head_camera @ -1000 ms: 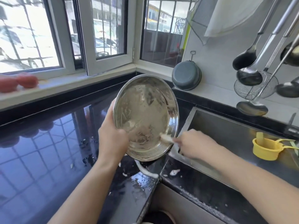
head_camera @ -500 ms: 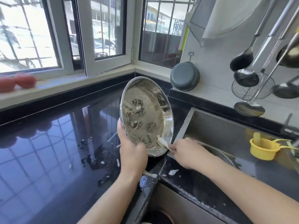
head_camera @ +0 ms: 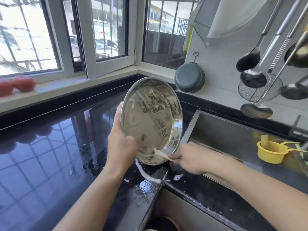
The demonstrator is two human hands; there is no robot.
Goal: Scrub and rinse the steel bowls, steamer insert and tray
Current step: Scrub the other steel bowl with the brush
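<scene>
A round steel tray (head_camera: 150, 117), smeared with soap suds, stands tilted on edge above the corner of the black counter. My left hand (head_camera: 120, 144) grips its left rim, with the thumb on the inner face. My right hand (head_camera: 188, 158) pinches a small pale soapy scrubber (head_camera: 160, 154) and presses it against the tray's lower inner rim. The tray's back is hidden.
A steel sink (head_camera: 233, 140) lies to the right, with a yellow cup (head_camera: 271, 151) in it. Ladles and a wire skimmer (head_camera: 260, 87) hang on the right wall. A dark bowl (head_camera: 189, 80) leans in the corner. Suds (head_camera: 148, 176) streak the glossy counter (head_camera: 50, 164).
The tray has turned in my left hand, showing more of its face. My left hand shifted up along the left rim, and the scrubber moved along the bottom edge.
</scene>
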